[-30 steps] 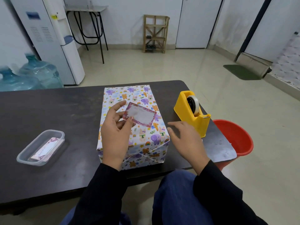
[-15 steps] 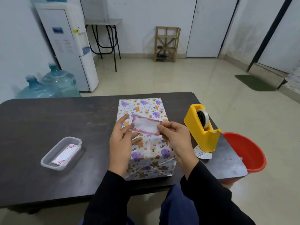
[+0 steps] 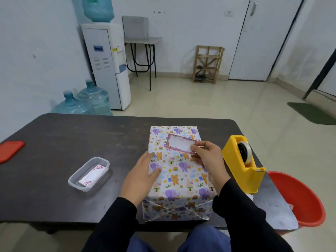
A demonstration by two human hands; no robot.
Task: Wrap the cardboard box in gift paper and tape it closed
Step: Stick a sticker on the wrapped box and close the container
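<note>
The box (image 3: 179,171), fully covered in white gift paper with cartoon animals, lies lengthwise on the dark table (image 3: 63,142), its folded end flaps facing me. My right hand (image 3: 209,159) pinches a small pink-bordered label card (image 3: 180,146) by its right edge, just above the far half of the box top. My left hand (image 3: 143,176) rests flat against the box's left top edge, fingers apart, holding nothing. A yellow tape dispenser (image 3: 241,164) stands right of the box, close to my right wrist.
A clear plastic tub (image 3: 89,174) with more label cards sits left of the box. A red flat object (image 3: 10,150) lies at the table's left edge. A red bucket (image 3: 298,199) stands on the floor at the right. Water bottles (image 3: 85,102) and a dispenser (image 3: 107,64) stand behind.
The card passed from my left hand to my right hand, which now holds it alone. My left hand dropped onto the box's left edge. The camera tilted up.
</note>
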